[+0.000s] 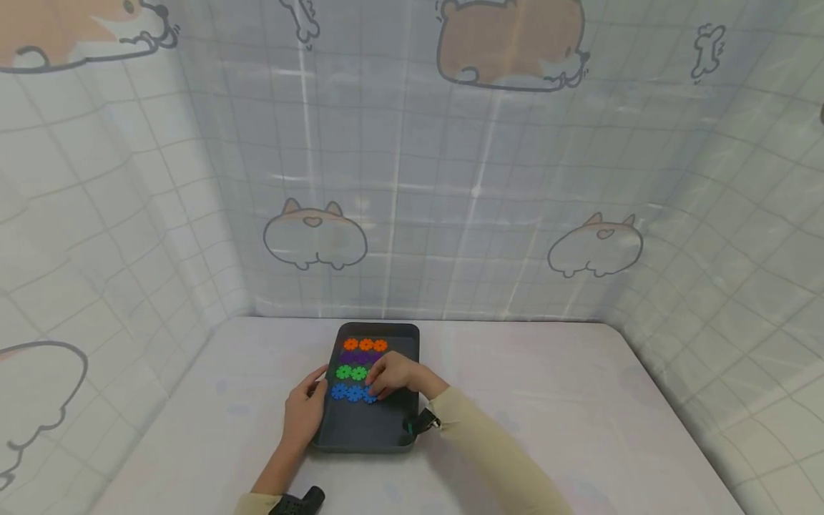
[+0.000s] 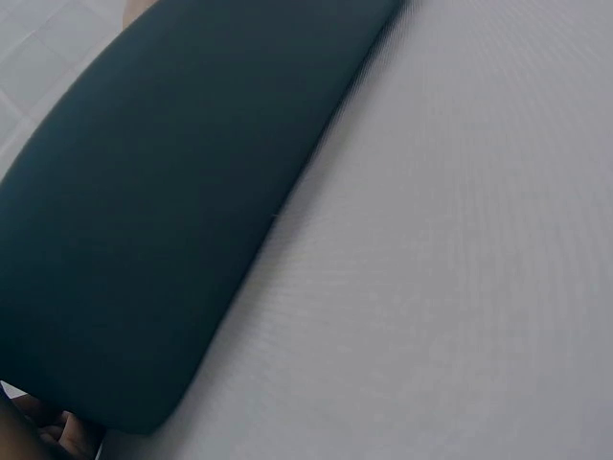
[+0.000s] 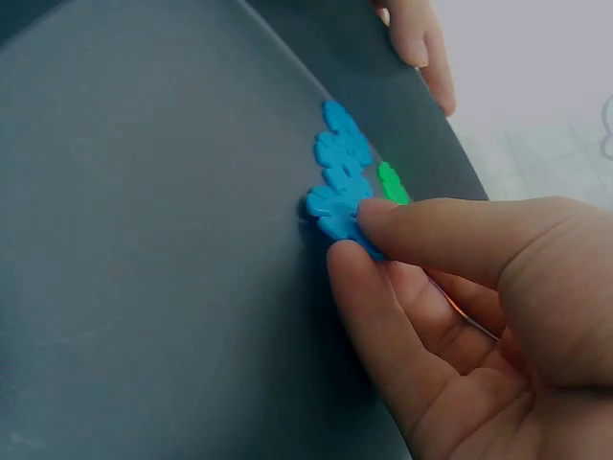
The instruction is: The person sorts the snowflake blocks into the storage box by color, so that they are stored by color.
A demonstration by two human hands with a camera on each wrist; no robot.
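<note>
A dark grey tray (image 1: 360, 433) lies on the table, with flower-shaped plastic pieces in rows by colour. My left hand (image 1: 304, 408) holds the tray's left edge; in the left wrist view, some fingers (image 2: 81, 436) show at one corner of the tray's dark side. Over the tray, my right hand (image 1: 398, 375) pinches the rightmost blue flower piece (image 3: 332, 213) between thumb and forefinger, at the end of the blue row (image 1: 347, 392). Behind this row come green flower pieces (image 1: 350, 373), partly covered by my right hand, then purple ones (image 1: 360, 357) and orange ones (image 1: 365, 345).
The white-covered table (image 1: 528, 400) extends on both sides of the tray. A tiled-pattern curtain (image 1: 425, 157) with cartoon animals rises behind it and along both sides. The tray has a raised rim (image 1: 380, 327) all round.
</note>
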